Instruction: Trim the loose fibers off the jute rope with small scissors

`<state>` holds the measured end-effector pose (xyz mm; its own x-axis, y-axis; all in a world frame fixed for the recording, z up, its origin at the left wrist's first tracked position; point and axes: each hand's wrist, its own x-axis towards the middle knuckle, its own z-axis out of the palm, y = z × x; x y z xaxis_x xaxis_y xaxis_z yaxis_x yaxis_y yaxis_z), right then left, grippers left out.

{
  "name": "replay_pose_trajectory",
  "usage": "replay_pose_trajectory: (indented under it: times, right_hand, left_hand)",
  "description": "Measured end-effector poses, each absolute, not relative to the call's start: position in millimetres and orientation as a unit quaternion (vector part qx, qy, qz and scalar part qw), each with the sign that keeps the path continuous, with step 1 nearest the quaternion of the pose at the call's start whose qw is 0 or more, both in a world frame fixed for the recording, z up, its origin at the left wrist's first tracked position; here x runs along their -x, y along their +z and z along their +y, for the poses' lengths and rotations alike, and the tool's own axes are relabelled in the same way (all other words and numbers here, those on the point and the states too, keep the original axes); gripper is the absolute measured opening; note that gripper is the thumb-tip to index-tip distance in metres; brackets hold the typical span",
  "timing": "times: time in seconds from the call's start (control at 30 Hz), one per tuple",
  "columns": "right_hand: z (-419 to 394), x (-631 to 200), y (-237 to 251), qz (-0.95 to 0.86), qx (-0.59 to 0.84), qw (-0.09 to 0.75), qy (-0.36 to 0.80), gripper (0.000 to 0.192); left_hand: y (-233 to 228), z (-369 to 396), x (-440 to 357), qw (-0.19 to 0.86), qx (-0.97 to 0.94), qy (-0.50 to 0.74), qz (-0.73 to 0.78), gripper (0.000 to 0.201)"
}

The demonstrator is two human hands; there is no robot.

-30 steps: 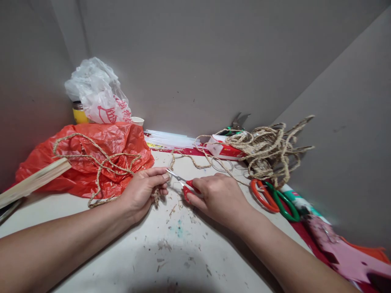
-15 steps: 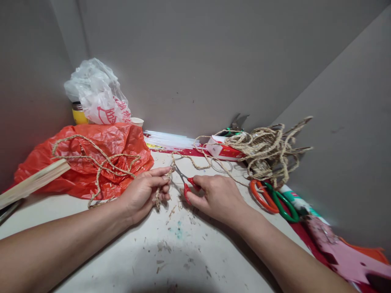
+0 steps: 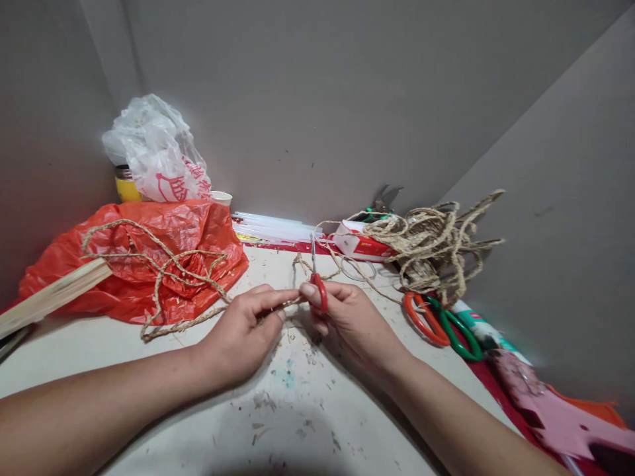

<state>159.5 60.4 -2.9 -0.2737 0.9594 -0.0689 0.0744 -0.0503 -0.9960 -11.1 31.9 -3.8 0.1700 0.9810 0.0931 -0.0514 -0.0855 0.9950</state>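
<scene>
My left hand [image 3: 253,330] is closed around a braided straw-coloured rope [image 3: 292,302] at the middle of the table, its index finger reaching to my right hand. My right hand [image 3: 342,311] grips red-handled scissors [image 3: 319,291], blades together and pointing up and away. The right thumb and fingertips also meet the rope where it leaves the left hand. From the left hand the rope runs left in loose loops over a red plastic bag [image 3: 198,225]. Just beyond the scissors lies another length of rope [image 3: 327,274].
A heap of rope [image 3: 436,238] lies at the back right by a red-and-white packet [image 3: 364,244]. Nearer are orange-and-green-handled scissors [image 3: 461,337] and a pink glue gun [image 3: 560,410]. Glue sticks [image 3: 278,228] lie at the back; a wooden strip [image 3: 59,294] is at left. Scraps litter the white table [image 3: 198,423].
The scissors, open at the rope's end before, are now shut and turned upward in my right hand. My left hand has turned palm down, and both hands have come together on the rope.
</scene>
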Motion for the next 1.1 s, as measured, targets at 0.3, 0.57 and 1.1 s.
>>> replay_pose_trajectory:
  times: [0.3, 0.57, 1.1]
  right_hand:
    - [57, -157, 5, -0.484, 0.434, 0.449, 0.613, 0.03]
    - [58, -159, 2, -0.522, 0.407, 0.435, 0.61, 0.025]
    - [49, -154, -3, -0.635, 0.379, 0.315, 0.595, 0.035]
  left_hand:
    - [-5, 30, 9, 0.531, -0.554, 0.465, 0.442, 0.031]
    - [-4, 36, 9, 0.655, -0.457, 0.443, 0.407, 0.028]
    - [0, 37, 11, 0.696, -0.378, 0.492, 0.362, 0.015]
